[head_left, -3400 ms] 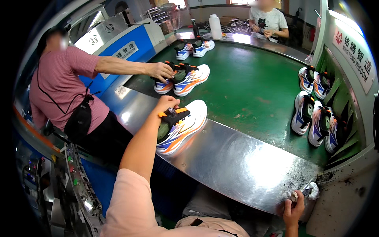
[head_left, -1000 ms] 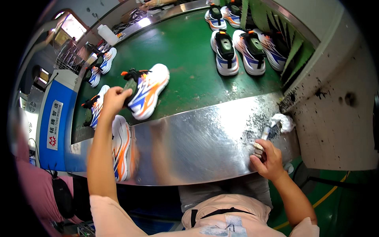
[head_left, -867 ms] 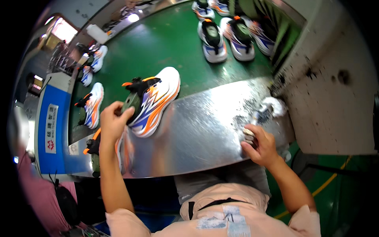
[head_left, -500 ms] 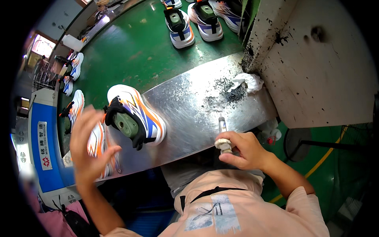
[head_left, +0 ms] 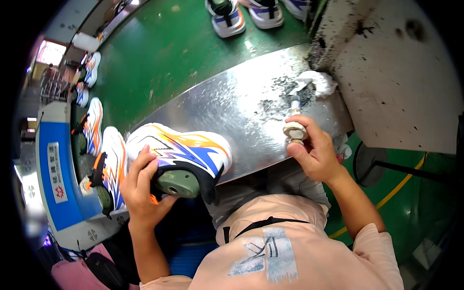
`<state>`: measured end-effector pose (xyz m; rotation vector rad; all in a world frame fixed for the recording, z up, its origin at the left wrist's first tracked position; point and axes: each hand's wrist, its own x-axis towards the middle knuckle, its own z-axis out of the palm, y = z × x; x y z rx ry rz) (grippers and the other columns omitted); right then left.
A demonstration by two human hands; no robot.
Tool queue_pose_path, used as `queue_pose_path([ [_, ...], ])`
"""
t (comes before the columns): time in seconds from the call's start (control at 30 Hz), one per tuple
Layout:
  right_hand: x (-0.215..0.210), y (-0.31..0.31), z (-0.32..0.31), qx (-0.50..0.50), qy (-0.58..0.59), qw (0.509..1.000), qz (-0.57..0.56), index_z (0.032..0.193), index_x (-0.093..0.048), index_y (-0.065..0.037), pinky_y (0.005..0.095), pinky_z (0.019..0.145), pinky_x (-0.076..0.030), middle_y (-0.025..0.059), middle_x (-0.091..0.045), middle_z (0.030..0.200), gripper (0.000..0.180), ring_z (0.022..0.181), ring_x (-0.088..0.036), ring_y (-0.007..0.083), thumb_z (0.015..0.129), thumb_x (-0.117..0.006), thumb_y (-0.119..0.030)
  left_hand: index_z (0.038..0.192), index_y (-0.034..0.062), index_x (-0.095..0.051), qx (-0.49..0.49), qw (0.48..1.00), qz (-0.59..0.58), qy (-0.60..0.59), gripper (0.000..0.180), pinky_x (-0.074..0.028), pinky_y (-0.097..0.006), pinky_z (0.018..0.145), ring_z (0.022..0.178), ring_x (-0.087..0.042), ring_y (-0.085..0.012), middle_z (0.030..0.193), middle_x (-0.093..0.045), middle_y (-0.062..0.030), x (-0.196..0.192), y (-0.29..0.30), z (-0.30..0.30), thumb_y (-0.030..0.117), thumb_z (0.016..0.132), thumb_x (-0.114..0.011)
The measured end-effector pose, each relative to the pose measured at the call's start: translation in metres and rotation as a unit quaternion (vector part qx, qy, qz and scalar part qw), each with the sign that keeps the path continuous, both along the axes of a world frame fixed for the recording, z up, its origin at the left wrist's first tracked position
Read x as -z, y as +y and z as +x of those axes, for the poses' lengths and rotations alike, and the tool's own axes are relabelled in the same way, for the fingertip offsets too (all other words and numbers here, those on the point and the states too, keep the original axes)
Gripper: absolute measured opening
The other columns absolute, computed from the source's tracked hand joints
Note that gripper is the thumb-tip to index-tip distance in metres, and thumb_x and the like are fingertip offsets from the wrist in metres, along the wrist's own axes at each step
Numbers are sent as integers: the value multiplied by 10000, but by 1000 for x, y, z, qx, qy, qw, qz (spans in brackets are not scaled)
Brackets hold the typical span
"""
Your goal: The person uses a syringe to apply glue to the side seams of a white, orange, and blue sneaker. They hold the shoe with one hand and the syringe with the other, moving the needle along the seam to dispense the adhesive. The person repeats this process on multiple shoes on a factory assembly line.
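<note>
My left hand grips the front part of a white, orange and blue running shoe, tilted on its side at the steel plate's near edge. A green shoe last fills its black collar, the opening turned toward me. My right hand is closed around a short slim tool with a pale round collar and a narrow, light-coloured shaft pointing away from me. Its exact kind cannot be made out. That tool is held over the right part of the steel plate, near black smears.
A crumpled white cloth lies by the black-spattered panel on the right. Another running shoe stands left of my left hand, beside the blue-and-white machine edge. More shoes stand on the green surface at the far side.
My left hand has taken hold of the shoe, which is now turned sideways and nearer me. My right hand with the tool has moved up and to the right.
</note>
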<state>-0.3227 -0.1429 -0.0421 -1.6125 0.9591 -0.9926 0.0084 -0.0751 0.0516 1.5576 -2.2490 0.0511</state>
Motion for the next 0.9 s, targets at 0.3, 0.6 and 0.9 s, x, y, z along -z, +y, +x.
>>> queue_pose_path([
  [0.3, 16, -16, 20, 6, 23, 995, -94, 1205, -497, -43, 196, 539, -403, 19, -577, 817, 437, 624, -488, 55, 858, -692, -222, 1209, 19, -508, -26, 990, -5, -140, 715, -370, -515, 1024, 1261, -459, -399, 1260, -572, -159, -13, 13, -6, 30, 544, -773],
  [0.6, 17, -17, 22, 2, 50, 991, -125, 1183, -522, -39, 213, 545, -430, 49, -603, 828, 433, 635, -530, 79, 828, -717, -194, 1106, 35, -631, -6, 988, 0, -151, 520, -385, -516, 1006, 1239, -490, -364, 1199, -614, -103, -16, -1, -14, 98, 610, -774],
  [0.9, 16, -15, 23, -8, 46, 993, -109, 1200, -517, -41, 215, 554, -444, 54, -609, 848, 447, 646, -541, 75, 831, -717, -196, 1072, 0, -589, -7, 998, 5, -65, 541, -459, -444, 952, 1109, -585, -353, 1148, -620, -156, -1, 12, -8, 27, 560, -764],
])
